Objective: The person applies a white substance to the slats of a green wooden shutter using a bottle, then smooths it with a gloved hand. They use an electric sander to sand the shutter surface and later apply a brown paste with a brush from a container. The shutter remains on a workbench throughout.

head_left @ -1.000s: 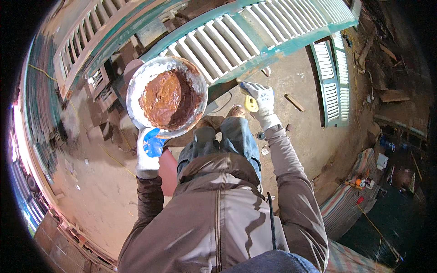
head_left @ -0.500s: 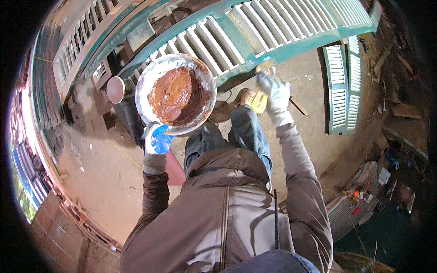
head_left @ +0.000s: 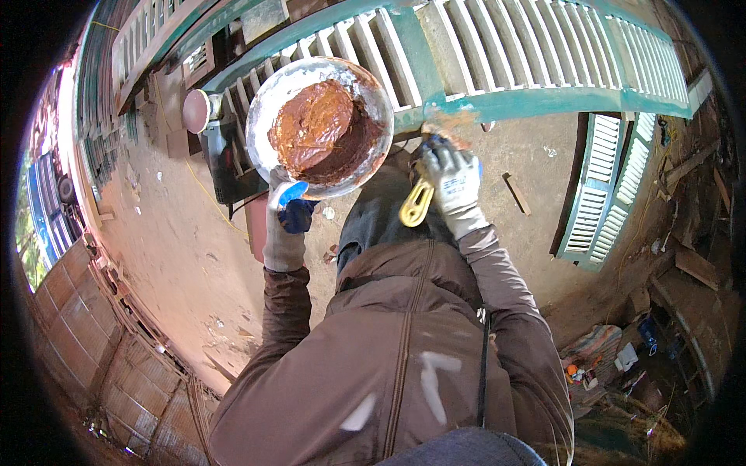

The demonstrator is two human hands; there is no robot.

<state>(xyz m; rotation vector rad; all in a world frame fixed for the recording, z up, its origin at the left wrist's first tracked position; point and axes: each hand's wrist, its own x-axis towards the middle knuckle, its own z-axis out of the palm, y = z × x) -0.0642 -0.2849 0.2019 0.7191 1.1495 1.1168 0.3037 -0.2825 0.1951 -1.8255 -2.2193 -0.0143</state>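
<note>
My left hand (head_left: 289,213), in a grey and blue work glove, grips the near rim of a round metal bowl (head_left: 260,116). A thick reddish-brown paste (head_left: 315,128) lies in the bowl, heaped toward its left. My right hand (head_left: 454,182), gloved in white and grey, is closed round a brush with a looped yellow handle (head_left: 417,203). The handle points back toward me, and the brush's far end is at the near edge of a green louvred shutter (head_left: 513,105) with pale slats. A brown smear (head_left: 454,118) shows on that edge; my fingers partly hide the brush head.
A dark stand-like object with a round pinkish top (head_left: 197,111) is left of the bowl. Another louvred shutter (head_left: 594,190) lies at the right, near a wood strip (head_left: 517,194). More shutters (head_left: 148,39) stand far left. Scrap wood (head_left: 697,266) and clutter line the right side.
The view has shifted as I lean forward. My right hand has come down and left with the brush at the shutter's near edge. My left hand still holds the bowl, now farther up the picture.
</note>
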